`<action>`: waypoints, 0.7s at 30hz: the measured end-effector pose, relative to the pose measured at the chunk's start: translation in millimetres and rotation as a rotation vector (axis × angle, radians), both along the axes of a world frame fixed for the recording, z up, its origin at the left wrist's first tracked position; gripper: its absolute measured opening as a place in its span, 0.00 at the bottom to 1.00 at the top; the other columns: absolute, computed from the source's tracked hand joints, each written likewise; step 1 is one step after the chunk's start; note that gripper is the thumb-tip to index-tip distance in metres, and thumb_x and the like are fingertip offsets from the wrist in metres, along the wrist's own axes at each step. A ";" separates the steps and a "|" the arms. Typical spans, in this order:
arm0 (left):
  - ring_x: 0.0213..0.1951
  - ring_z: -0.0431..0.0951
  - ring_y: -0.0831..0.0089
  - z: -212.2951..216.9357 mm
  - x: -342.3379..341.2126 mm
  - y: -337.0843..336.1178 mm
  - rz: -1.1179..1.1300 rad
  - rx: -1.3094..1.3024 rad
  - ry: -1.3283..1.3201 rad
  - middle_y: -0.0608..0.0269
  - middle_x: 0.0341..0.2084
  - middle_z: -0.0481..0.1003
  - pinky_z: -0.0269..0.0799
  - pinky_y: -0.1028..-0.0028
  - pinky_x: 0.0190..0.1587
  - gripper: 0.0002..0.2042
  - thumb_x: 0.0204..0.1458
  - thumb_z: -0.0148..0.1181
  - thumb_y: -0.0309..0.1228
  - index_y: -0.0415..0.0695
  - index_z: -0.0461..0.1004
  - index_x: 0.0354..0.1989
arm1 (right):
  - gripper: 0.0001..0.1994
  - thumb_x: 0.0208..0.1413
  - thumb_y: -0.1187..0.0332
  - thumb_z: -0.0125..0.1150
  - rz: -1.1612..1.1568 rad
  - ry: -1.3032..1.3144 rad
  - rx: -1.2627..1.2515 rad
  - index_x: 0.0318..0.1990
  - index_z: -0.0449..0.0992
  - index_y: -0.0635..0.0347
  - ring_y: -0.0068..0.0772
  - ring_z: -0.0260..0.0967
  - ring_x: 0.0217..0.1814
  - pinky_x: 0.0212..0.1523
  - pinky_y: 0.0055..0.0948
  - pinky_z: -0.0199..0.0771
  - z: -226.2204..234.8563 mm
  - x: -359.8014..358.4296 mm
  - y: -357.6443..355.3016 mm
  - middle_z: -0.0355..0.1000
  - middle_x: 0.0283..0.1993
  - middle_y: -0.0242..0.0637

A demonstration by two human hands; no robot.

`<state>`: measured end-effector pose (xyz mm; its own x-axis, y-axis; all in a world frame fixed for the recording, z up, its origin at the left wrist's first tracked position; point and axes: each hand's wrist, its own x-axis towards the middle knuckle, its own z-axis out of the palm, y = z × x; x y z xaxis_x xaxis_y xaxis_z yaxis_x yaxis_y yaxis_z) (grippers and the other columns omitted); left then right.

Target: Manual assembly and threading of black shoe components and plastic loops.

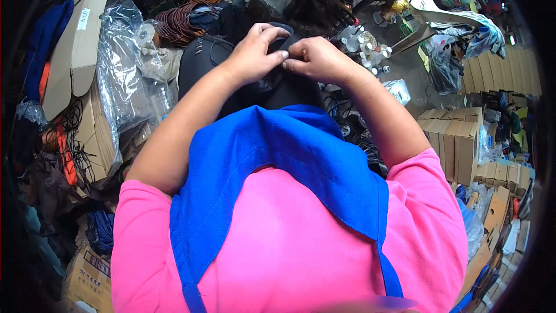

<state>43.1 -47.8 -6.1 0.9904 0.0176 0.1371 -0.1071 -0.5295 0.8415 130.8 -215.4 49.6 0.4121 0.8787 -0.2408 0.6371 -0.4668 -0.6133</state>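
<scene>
Above my dark-clothed lap, my left hand (256, 52) and my right hand (320, 59) meet with thumbs almost touching. Both are closed on a black curved strip (289, 38) that loops up between them. It looks flat and bendable, but its exact kind I cannot make out. The fingers of my left hand lie over the top of the strip. My right hand pinches its side between thumb and curled fingers. Dark material beneath the hands blends with the strip, so its lower part is hidden. A blue apron (272, 133) spreads over my front.
Clear plastic wrapping (124, 64) and flat cardboard (78, 52) stand at the left. A coil of brownish cord (182, 22) lies beyond my left hand. Several small white and clear containers (366, 43) sit right of my right hand, with cardboard boxes (457, 139) farther right.
</scene>
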 end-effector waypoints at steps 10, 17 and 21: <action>0.57 0.61 0.60 -3.8 5.2 5.8 -0.010 -0.036 0.013 0.54 0.50 0.63 0.56 0.66 0.61 0.19 0.47 0.62 0.32 0.43 0.71 0.49 | 0.12 0.53 0.67 0.59 -0.124 0.212 0.156 0.26 0.69 0.67 0.23 0.61 0.26 0.27 0.27 0.61 20.0 -15.7 -48.8 0.61 0.22 0.37; 0.51 0.68 0.63 23.3 33.8 30.8 -0.235 0.200 0.143 0.57 0.44 0.67 0.63 0.70 0.56 0.20 0.46 0.64 0.32 0.45 0.73 0.49 | 0.10 0.49 0.69 0.62 -0.087 -0.092 0.244 0.40 0.79 0.56 0.42 0.71 0.35 0.37 0.33 0.72 11.3 -7.5 -37.4 0.71 0.35 0.42; 0.48 0.70 0.65 27.7 36.3 38.3 -0.257 0.259 0.123 0.59 0.40 0.70 0.65 0.69 0.53 0.15 0.44 0.66 0.30 0.41 0.74 0.41 | 0.12 0.49 0.75 0.59 0.014 -0.236 0.173 0.43 0.79 0.55 0.36 0.70 0.34 0.35 0.30 0.69 11.3 -7.7 -28.4 0.68 0.31 0.39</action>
